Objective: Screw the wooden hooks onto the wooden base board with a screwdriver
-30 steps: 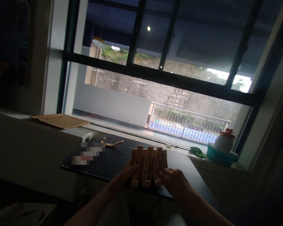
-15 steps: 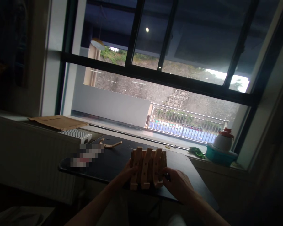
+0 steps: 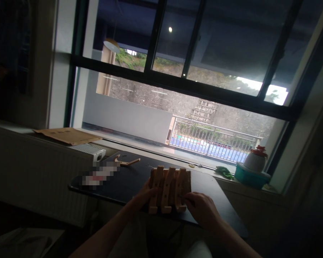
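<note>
At the near edge of a dark table point(image 3: 134, 181) is a wooden rack with three bent wooden hooks point(image 3: 166, 190), each drilled with small holes. My left hand point(image 3: 144, 196) grips its left side, thumb over the front by the left hook and the other fingers hidden behind. My right hand point(image 3: 203, 208) is at the lower right, thumb and fingers pinched together against the right hook. Whatever may be in that pinch is too small and dark to make out. Another pale bent wooden piece point(image 3: 129, 162) lies farther back on the table, towards the left.
A blurred-out item point(image 3: 99, 175) lies on the table's left. Along the windowsill are a brown envelope point(image 3: 67, 135), a green cloth point(image 3: 224, 172), and a teal box point(image 3: 251, 176) with a white-and-orange jug point(image 3: 257, 160) on it. A white radiator point(image 3: 38, 175) stands at left.
My right thumb and fingers have drawn closer together beside the right hook. My left hand keeps its hold on the rack. The whole view has shifted slightly.
</note>
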`<state>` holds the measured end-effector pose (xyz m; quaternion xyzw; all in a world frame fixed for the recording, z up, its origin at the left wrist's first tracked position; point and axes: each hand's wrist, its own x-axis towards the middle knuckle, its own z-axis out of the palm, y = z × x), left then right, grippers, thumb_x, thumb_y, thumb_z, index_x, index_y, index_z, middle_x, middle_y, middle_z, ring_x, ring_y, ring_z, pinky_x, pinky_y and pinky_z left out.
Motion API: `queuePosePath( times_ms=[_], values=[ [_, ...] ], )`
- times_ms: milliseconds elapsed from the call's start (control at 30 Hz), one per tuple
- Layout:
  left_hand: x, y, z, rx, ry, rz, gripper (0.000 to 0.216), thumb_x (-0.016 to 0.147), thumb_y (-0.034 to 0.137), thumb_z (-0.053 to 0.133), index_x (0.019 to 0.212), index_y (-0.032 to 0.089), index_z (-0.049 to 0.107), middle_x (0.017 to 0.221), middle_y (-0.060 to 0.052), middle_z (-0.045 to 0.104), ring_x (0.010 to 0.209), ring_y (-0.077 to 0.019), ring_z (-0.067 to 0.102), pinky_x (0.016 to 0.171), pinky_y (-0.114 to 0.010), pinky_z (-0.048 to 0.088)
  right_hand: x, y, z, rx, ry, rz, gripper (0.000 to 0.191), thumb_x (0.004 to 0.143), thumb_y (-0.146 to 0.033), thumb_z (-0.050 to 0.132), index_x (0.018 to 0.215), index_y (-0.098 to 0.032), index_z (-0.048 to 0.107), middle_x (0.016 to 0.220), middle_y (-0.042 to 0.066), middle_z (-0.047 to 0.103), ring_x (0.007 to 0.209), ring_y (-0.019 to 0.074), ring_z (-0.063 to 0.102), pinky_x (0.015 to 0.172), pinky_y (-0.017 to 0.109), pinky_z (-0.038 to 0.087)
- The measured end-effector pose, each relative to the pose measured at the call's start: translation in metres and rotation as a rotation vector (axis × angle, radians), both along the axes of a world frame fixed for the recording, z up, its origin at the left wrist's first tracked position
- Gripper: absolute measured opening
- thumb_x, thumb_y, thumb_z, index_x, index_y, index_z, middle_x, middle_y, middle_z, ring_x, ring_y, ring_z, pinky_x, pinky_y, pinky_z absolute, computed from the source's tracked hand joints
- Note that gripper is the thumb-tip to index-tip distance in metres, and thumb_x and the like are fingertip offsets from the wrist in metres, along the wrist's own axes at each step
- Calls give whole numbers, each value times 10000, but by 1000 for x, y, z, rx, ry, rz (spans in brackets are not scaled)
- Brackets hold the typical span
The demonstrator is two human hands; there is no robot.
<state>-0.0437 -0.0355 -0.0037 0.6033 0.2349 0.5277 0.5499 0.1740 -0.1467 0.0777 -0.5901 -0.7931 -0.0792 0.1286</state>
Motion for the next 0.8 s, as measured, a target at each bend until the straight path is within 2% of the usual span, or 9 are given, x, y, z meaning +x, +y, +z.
queuePosePath(
  times_ms=[133,233,333,400,567,667,800],
  values=[
    [0,-1,1,1,4,2,545,651,312,710,1151,159,557,1064,-84,650,1016,-307,577,835,-387,483,1,0,-2,-6,112,-85,314,906,-252,368,1003,-222,664,866,20,716,784,144,657,636,205,440],
    [0,0,0,-5,6,7,535,648,317,709,1139,161,564,1072,-84,647,1016,-305,578,837,-380,481,1,1,1,-3,105,-86,283,890,-274,397,985,-251,663,843,4,714,764,157,656,617,223,429],
    [1,0,0,-8,5,-8,527,651,326,706,1133,163,568,1073,-86,650,1007,-304,586,826,-379,489,1,0,10,11,28,-35,246,832,-240,491,1032,-266,631,880,9,701,786,182,646,631,246,406],
    [1,-1,1,-11,6,-15,526,652,331,706,1130,158,571,1063,-91,655,1000,-308,590,817,-383,494,0,-2,14,13,-44,19,267,824,-180,491,1048,-259,614,907,26,686,796,183,637,638,249,390],
    [0,-1,3,-9,6,1,565,637,321,721,1155,160,563,1094,-89,647,1043,-320,568,847,-384,480,-3,1,10,-12,-154,100,260,797,-49,457,883,-208,644,905,60,661,770,179,625,620,245,369],
    [0,0,1,-10,7,-1,576,631,321,722,1158,155,562,1114,-96,641,1058,-331,559,848,-389,480,-4,4,4,-14,-105,89,226,815,-93,470,871,-210,656,888,50,673,767,169,626,642,238,383],
    [0,2,-1,2,2,-14,551,651,303,711,1160,152,561,1135,-100,631,1064,-324,558,855,-384,478,-4,4,0,9,69,-22,237,867,-218,439,918,-234,671,887,30,702,815,169,639,693,234,416]
  ],
)
